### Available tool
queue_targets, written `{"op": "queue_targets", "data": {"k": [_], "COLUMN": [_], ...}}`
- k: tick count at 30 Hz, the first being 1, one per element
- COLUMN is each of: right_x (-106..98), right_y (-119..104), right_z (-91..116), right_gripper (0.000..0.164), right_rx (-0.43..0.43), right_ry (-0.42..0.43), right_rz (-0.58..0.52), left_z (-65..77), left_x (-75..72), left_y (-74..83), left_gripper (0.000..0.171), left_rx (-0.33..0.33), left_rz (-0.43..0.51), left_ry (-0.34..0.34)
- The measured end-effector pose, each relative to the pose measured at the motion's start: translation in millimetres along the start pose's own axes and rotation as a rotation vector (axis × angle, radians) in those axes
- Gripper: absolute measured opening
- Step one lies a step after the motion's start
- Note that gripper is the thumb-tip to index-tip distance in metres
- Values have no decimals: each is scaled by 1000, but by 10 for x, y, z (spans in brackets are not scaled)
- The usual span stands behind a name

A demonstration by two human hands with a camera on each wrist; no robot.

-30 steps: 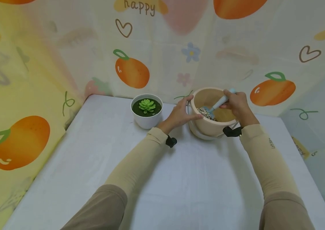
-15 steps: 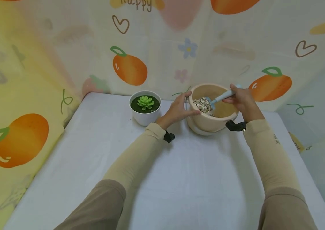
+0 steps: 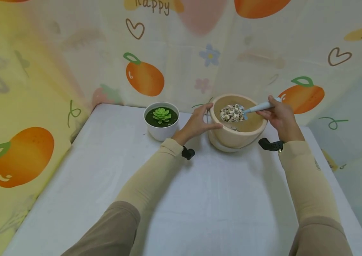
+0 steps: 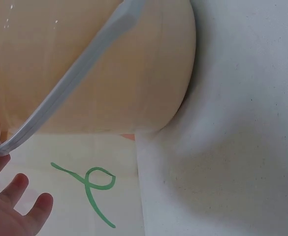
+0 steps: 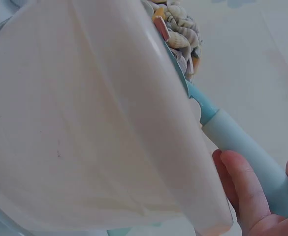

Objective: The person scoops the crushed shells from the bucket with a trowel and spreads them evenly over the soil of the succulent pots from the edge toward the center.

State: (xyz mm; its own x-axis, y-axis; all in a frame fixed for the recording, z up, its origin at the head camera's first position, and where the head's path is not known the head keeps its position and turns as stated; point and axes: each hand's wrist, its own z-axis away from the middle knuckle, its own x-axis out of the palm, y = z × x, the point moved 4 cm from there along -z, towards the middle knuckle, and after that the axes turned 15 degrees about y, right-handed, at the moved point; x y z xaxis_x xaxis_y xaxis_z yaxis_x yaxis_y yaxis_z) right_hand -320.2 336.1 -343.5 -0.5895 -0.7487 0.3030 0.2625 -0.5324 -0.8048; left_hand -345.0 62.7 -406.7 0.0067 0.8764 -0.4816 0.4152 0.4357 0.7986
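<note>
Right hand [image 3: 281,119] grips blue scoop [image 3: 262,107] heaped with shells [image 3: 232,113]; left hand [image 3: 196,123], fingers spread, touches beige bucket [image 3: 234,139]; backdrop [image 3: 181,60] reads "happy"

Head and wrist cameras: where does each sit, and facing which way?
Head: on the head, facing forward and down at the bucket and potted plant; left hand, right hand and sleeves show.
Left wrist: worn there, facing the bucket's side and handle; left fingers show.
Right wrist: worn there, facing the bucket's rim, scoop and shells; right fingers show.
Head and right wrist share scoop and shells.
</note>
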Motion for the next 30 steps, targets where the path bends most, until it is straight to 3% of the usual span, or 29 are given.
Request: {"op": "queue_targets", "data": {"k": [30], "right_x": [-113], "right_y": [44], "right_z": [23], "right_gripper": [26], "right_rx": [-51], "right_ry": [30], "right_rz": [-116], "left_z": [27], "left_x": [-76], "left_y": [17], "left_gripper": [91], "left_rx": [-1], "left_rz": [-27], "left_ry": [-9]}}
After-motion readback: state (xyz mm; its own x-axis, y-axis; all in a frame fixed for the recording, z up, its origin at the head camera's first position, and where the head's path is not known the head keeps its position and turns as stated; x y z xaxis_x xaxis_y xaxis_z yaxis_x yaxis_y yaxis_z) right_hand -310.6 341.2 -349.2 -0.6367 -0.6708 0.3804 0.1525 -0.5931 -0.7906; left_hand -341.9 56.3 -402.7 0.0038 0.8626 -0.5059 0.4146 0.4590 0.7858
